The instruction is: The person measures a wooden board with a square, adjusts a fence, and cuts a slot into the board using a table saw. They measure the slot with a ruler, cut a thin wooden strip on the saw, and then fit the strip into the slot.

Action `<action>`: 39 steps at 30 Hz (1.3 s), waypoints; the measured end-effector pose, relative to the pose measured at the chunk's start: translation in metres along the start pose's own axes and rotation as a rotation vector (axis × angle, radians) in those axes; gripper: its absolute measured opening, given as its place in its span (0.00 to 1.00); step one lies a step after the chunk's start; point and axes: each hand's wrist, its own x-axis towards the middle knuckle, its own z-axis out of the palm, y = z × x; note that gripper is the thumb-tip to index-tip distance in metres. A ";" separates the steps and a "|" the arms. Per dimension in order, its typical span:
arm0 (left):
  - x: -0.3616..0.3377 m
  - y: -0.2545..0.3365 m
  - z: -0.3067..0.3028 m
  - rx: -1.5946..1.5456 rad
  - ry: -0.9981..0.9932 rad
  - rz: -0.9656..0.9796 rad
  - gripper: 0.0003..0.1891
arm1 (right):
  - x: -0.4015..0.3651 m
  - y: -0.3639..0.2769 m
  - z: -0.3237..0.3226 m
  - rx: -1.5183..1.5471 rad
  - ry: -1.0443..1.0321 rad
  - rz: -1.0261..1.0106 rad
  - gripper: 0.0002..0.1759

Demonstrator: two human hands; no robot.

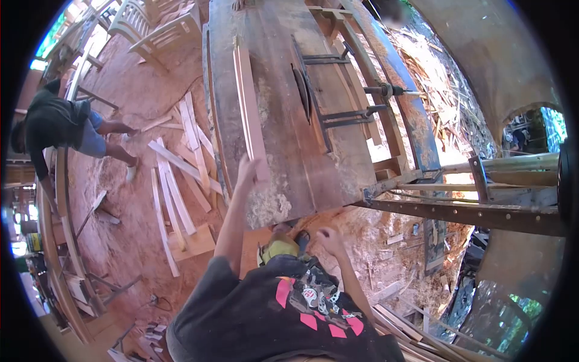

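Observation:
Two long, narrow wooden strips (pixel 244 90) lie side by side along the left part of a saw table (pixel 283 54). My left hand (pixel 248 171) is closed around their near end, close to the table's front edge. To the right of the strips, a dark circular saw blade (pixel 300 93) rises from a slot beside a black metal guide fence (pixel 313 96). My right hand (pixel 329 239) hangs in front of my body, off the table, with its fingers curled and nothing visible in them.
Sawdust (pixel 268 205) covers the table's near corner. On the ground to the left lie several loose wood strips (pixel 172 187). A co-worker (pixel 66 120) bends over at far left. Behind stands a wooden chair frame (pixel 154 27). A metal beam (pixel 470 216) extends rightward.

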 end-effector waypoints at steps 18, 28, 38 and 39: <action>-0.207 -0.137 -0.028 -0.144 -0.022 0.020 0.37 | 0.057 -0.150 -0.003 0.152 0.432 -0.143 0.30; -0.212 -0.126 0.022 -0.341 -0.105 -0.160 0.31 | 0.162 -0.061 -0.117 -0.322 0.642 0.213 0.37; -0.201 -0.182 0.092 0.128 -0.319 -0.007 0.37 | 0.005 -0.015 -0.001 0.043 -0.076 -0.385 0.31; -0.201 -0.189 0.096 0.018 -0.363 -0.025 0.36 | -0.016 -0.020 -0.002 0.120 -0.020 -0.276 0.32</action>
